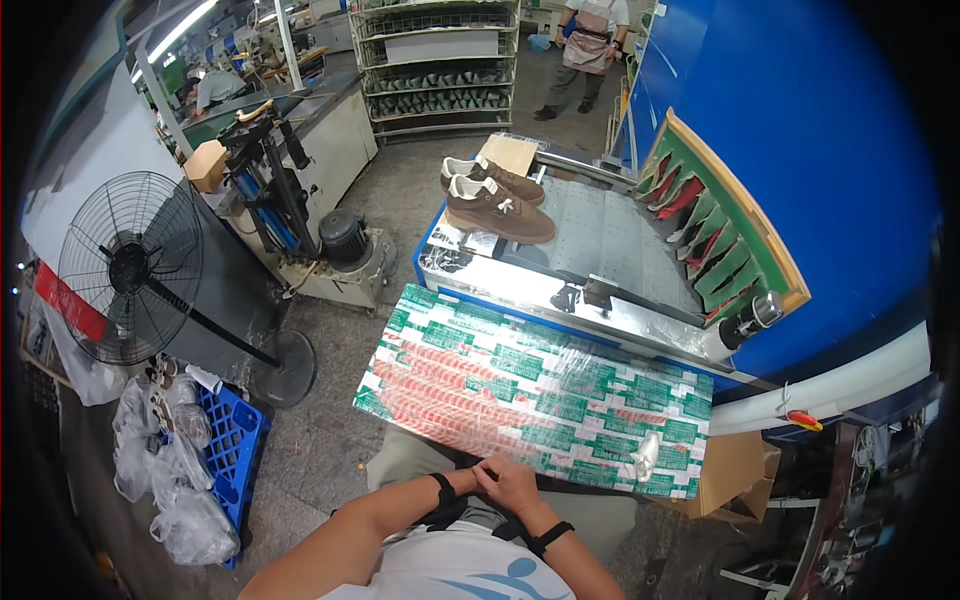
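My left hand (463, 481) and my right hand (512, 484) meet low in the view, just in front of my lap. The right hand lies over the left hand's fingers, and I cannot see whether anything is between them. Each wrist wears a black band. They hover at the near edge of a flat board (540, 395) covered in green, red and white printed labels under clear film. A small crumpled piece of clear film (645, 455) lies on the board's near right corner. Beyond it, a pair of brown shoes (497, 198) with white lining stands on a metal machine bed.
The metal bed (610, 240) joins a big blue machine (800, 150) with a rack of green and red insoles (715, 240). On the left are a standing fan (130, 265), a blue crate (235, 440) and plastic bags (165, 470). A wire shelf (440, 65) and a person in an apron (588, 45) are at the back.
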A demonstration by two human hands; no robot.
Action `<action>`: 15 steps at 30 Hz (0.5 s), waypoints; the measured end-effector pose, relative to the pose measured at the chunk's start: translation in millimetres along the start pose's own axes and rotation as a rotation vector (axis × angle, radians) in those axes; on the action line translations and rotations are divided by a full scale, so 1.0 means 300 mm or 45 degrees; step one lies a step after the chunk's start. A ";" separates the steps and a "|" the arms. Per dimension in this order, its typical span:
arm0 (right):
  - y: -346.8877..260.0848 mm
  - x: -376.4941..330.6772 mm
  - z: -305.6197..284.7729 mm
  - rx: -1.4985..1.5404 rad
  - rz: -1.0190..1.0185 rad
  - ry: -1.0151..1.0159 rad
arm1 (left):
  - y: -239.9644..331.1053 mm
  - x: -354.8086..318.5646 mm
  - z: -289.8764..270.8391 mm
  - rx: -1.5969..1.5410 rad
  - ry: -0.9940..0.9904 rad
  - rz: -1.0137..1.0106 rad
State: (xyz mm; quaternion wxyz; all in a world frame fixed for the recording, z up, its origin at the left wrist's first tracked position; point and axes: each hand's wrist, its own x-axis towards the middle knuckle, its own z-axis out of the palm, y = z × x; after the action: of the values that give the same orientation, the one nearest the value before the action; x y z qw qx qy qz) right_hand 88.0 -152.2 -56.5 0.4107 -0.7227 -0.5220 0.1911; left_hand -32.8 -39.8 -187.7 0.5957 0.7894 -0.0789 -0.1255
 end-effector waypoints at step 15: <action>-0.011 0.007 -0.014 -0.032 0.041 -0.028 | -0.035 0.082 -0.009 -0.117 -0.063 0.037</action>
State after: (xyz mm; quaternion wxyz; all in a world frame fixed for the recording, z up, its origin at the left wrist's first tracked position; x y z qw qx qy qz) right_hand 89.7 -151.6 -51.2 0.3926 -0.7341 -0.5171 0.1991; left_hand -8.8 -41.1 -199.7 0.6309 0.7567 -0.0991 -0.1398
